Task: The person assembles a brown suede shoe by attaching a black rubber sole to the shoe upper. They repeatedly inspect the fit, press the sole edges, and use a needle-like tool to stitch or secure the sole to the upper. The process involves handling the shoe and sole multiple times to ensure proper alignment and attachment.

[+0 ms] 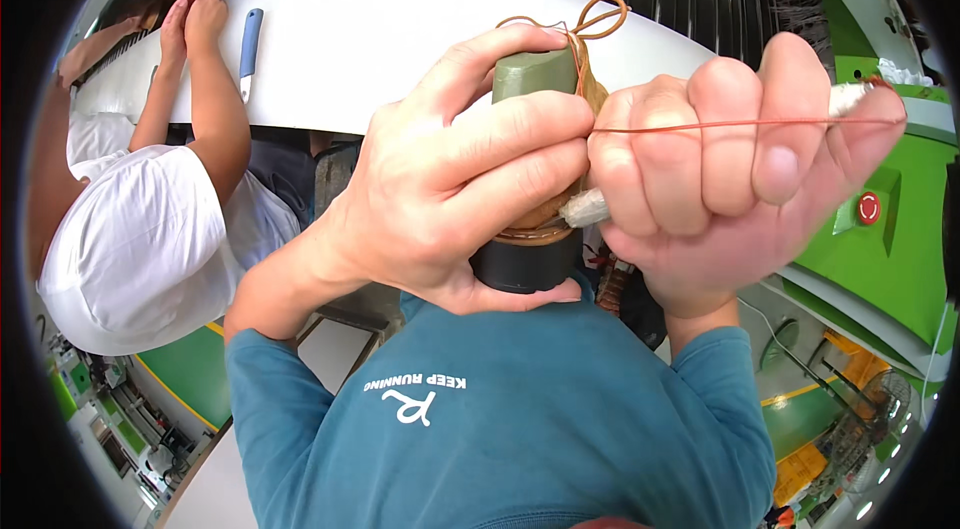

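Note:
My left hand is wrapped round an upright object with an olive-green top, a brown middle and a round black base. Its fingers cross the front, and the thumb lies along the base. A brown cord loop sticks up behind the top. Close beside it, my right hand is closed round a stick wrapped in white, whose ends show at both sides of the fist. A thin reddish-brown thread runs taut from the object across the right fingers. The object's exact kind is not clear.
Beyond my hands stretches a white tabletop, with a blue-handled knife on it. A person in a white cap sits at the left, hands together over the table. At right stands a green machine with a red button.

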`<state>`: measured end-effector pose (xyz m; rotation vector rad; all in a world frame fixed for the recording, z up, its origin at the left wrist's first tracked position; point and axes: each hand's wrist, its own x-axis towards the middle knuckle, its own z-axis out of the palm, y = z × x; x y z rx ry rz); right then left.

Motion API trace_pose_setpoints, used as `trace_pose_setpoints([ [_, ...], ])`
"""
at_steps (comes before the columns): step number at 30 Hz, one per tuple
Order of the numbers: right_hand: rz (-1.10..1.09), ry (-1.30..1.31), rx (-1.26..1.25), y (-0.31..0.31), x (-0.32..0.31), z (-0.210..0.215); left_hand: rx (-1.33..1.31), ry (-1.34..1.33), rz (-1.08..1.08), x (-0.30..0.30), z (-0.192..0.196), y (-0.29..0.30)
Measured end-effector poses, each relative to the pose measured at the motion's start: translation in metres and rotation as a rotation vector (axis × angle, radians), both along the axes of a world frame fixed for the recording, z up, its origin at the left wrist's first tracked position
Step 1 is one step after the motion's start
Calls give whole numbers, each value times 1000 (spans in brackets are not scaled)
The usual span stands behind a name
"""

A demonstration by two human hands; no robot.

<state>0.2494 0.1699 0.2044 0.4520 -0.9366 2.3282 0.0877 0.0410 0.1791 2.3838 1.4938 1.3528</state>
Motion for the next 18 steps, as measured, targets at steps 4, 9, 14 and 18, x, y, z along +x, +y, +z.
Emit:
trace_pose_setpoints([
  [4,-224,7,-70,-19,9,2,20,11,-7,3,8,8],
  [9,-295,-21,-38,-22,20,4,21,-5,-33,1,11,13],
  [14,-267,-111,-2,-14,25,2,-5,-32,-13,0,16,16],
  [18,-106,-250,71,13,14,-5,-11,-13,17,-4,18,9],
])
